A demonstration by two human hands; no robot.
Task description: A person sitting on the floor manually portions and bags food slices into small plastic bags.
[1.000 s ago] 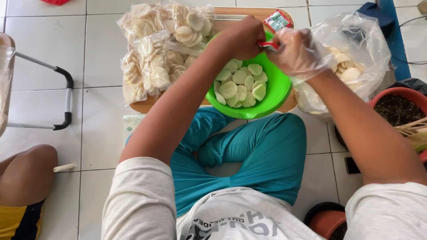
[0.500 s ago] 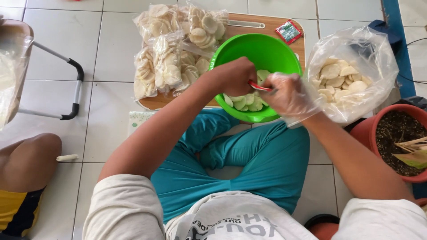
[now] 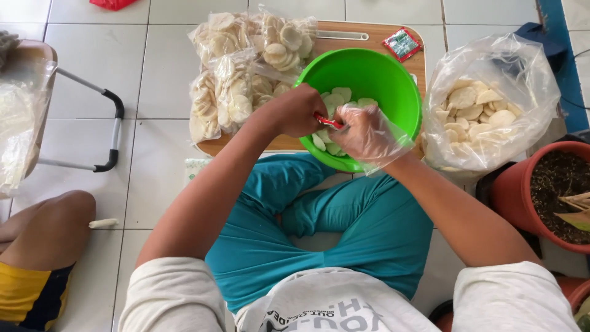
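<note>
Over the green bowl [image 3: 369, 80] of crackers, my left hand [image 3: 295, 112] and gloved right hand [image 3: 364, 130] both pinch a small red packet [image 3: 329, 120], seemingly tearing it open; emptying it needs a tilt.

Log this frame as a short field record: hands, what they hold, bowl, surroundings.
left hand: bare, gripping one end of a small red sachet
right hand: in a clear plastic glove, pinching the sachet's other end
green bowl: on a wooden board, holds pale round crackers
left of bowl: sealed cracker bags
right of bowl: open cracker bag
board corner: another sachet
</note>
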